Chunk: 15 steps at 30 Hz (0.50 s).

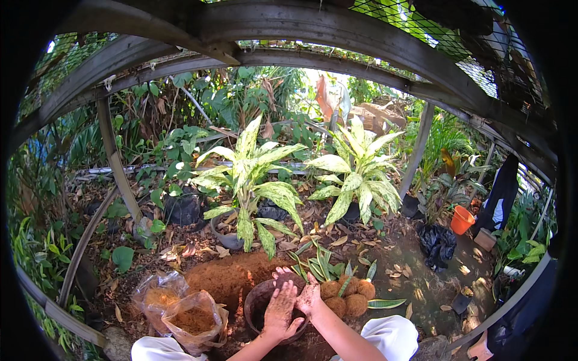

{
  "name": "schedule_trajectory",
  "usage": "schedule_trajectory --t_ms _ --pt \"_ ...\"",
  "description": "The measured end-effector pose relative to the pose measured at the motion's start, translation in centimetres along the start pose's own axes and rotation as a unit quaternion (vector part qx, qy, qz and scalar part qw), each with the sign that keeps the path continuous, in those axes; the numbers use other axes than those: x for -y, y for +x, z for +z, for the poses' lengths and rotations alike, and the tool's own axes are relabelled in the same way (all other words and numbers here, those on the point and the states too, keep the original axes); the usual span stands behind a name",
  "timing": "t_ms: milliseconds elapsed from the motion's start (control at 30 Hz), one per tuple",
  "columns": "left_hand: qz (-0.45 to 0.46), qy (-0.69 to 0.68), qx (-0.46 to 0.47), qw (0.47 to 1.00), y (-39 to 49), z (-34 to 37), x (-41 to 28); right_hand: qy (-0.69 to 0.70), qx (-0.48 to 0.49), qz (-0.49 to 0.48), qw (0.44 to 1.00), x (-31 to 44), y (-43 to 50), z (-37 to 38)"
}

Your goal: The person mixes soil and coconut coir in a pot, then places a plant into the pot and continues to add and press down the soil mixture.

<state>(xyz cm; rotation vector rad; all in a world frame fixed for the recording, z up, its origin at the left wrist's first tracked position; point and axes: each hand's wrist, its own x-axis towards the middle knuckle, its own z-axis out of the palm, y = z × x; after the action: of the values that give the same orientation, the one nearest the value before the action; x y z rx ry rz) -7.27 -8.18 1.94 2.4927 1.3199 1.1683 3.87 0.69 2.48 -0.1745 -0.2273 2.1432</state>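
Low in front of me, my left hand [281, 311] and my right hand [309, 295] press around a dark, rounded lump of potting mix [291, 279]. My left palm lies over its near side, and my right hand cups it from the right. Soil coats both hands. Under them stands a round brown pot [251, 307], its contents mostly hidden by my hands. Several fibre-wrapped balls, likely coconut coir [335, 306], sit together just right of my right hand. Green, yellow-edged snake plant leaves [321, 266] rise behind and among these balls.
Left of the pot are clear plastic bags [195, 318] of brown fibre. Behind it spreads a reddish-brown coir heap [230, 273]. Two variegated potted plants [246, 180] stand beyond. To the right are a black plastic bag [435, 246] and an orange pot [462, 219]. A frame [316, 22] arches overhead.
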Motion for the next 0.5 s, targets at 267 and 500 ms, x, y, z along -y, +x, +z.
schedule_trajectory --t_ms 267,500 --pt "0.002 -0.04 -0.017 0.999 -0.9 0.2 0.1 0.076 0.025 -0.001 0.997 0.8 0.4 -0.1" --pt "-0.282 -0.578 -0.346 0.683 0.5 2.5 1.5 0.101 0.053 -0.003 0.993 0.1 0.4 0.5"
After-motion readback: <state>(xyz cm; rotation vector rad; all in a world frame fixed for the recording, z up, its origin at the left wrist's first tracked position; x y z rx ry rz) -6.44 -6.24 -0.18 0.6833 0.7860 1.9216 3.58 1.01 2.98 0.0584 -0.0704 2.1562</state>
